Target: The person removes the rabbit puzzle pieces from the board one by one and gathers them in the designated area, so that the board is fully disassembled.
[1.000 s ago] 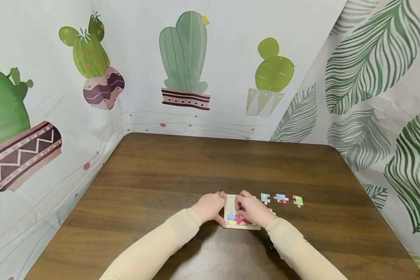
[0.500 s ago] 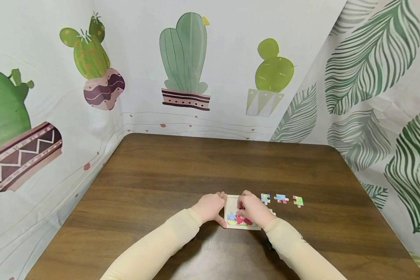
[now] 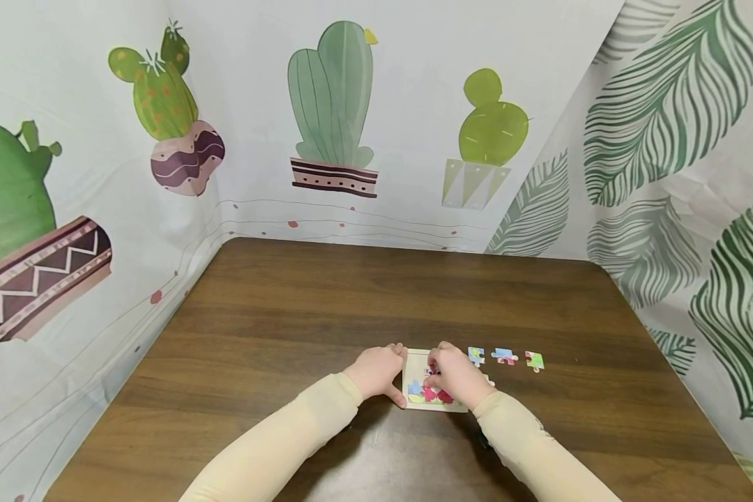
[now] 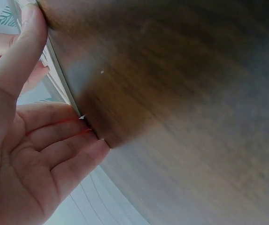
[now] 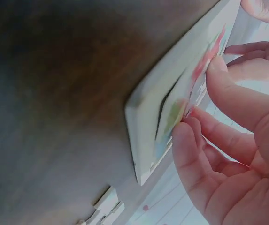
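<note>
Hand on the left, the left hand (image 3: 379, 369), is holding its fingers straight against the left edge of a pale tray (image 3: 436, 409), its thumb spread away and resting at the near left corner; its grip is pressing rather than closing round anything. The tray is lying flat on the brown surface (image 3: 276, 314), near and slightly right of the middle. Inside it, blue and yellow-green printed pieces (image 3: 414, 392) are filling the near left part, and a red printed patch (image 3: 436, 395) is continuing to their right. The far left part is showing bare base. Next to the right, the right hand (image 3: 454, 376) is reaching over the tray, its thumb and index finger apparently pinching a small purple-pink piece (image 3: 428, 372); the curled fingers are hiding much of it. In the right wrist view, a dark gap is showing inside the rim by the near right corner, so something there may be sitting unseated.

Farther right, three loose pieces (image 3: 505, 356) are lying apart in a row, and another (image 3: 491, 380) is peeping out beside the right wrist. The near portion seems largely filled; the far portion and at least these four pieces are apparently remaining.
</note>
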`<action>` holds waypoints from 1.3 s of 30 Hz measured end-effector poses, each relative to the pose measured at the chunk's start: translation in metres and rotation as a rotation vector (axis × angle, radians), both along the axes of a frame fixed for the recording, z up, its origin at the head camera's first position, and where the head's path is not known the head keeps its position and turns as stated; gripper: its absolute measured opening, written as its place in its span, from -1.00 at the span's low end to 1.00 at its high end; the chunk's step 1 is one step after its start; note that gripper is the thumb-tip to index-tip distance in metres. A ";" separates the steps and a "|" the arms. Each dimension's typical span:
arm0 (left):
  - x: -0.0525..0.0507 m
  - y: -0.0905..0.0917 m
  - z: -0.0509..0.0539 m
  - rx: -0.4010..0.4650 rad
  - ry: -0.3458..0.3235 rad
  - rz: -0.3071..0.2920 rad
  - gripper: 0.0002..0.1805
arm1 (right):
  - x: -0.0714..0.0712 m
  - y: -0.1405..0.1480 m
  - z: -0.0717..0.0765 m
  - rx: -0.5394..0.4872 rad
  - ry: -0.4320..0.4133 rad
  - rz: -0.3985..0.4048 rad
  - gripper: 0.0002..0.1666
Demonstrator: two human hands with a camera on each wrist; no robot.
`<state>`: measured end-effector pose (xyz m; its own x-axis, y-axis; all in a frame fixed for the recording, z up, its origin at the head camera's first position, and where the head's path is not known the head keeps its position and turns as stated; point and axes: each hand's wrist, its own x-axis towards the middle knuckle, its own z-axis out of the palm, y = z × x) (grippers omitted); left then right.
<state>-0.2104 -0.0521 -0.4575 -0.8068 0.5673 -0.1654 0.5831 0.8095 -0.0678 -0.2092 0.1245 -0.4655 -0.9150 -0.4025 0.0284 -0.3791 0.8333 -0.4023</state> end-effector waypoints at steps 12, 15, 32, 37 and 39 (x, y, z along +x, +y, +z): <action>0.000 -0.001 0.002 0.023 0.004 -0.009 0.15 | -0.004 0.006 0.002 -0.038 -0.015 0.029 -0.57; 0.001 -0.001 0.003 0.020 0.004 -0.011 0.15 | -0.004 0.006 0.004 -0.036 -0.013 0.047 -0.55; 0.000 0.000 0.002 0.013 -0.015 0.004 0.15 | 0.003 0.015 0.000 -0.121 -0.034 0.112 -0.58; 0.001 0.000 0.002 0.006 -0.013 0.005 0.15 | 0.005 0.019 -0.002 -0.111 -0.041 0.143 -0.68; 0.001 0.000 0.003 0.005 -0.014 0.007 0.15 | 0.005 0.020 -0.002 -0.083 -0.044 0.150 -0.72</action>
<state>-0.2096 -0.0522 -0.4548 -0.8082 0.5625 -0.1745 0.5784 0.8138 -0.0557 -0.2038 0.1445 -0.4671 -0.8460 -0.5324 0.0282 -0.4769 0.7321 -0.4863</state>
